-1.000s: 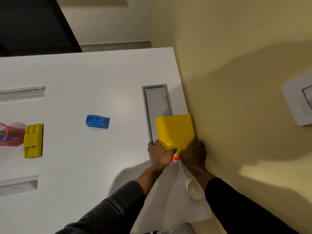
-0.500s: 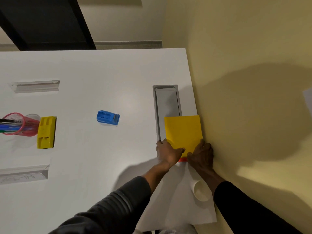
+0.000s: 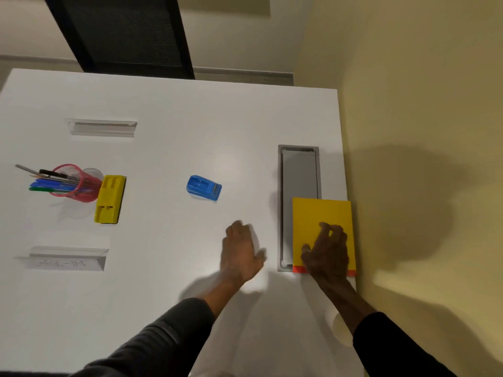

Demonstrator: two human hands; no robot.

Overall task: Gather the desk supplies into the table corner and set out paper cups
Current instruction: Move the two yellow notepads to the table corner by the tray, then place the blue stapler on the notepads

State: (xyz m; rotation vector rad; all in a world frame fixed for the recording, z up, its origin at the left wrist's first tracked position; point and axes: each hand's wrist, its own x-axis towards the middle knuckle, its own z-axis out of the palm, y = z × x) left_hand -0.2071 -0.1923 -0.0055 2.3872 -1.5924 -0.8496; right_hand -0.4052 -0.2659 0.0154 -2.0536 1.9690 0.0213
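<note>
Nearest me, a paper cup [image 3: 339,329] lies on its side by the table's right edge, half hidden under my right sleeve; it looks to me like it waits there for the setting-out step. Just beyond it my right hand [image 3: 326,254] hovers on the yellow pad [image 3: 321,221], fingers curled and loose, gripping nothing. The pad lies flat against the right edge beside the wall, overlapping the grey cable tray [image 3: 298,172], so I take that corner as the gathering spot. A red strip shows at the pad's near edge.

My left hand [image 3: 239,251] is open and empty, blurred, palm down over bare table [image 3: 168,110] left of the tray, pointing toward the stapler [image 3: 204,187]. I judge the stapler is the next thing to fetch, since it sits alone mid-table, well apart from the corner.

Farther left, the yellow punch [image 3: 109,198] rests touching the pink pen cup [image 3: 72,183], which holds pens and pencils. Both are far from the corner, so most of the gathering is not yet done.
</note>
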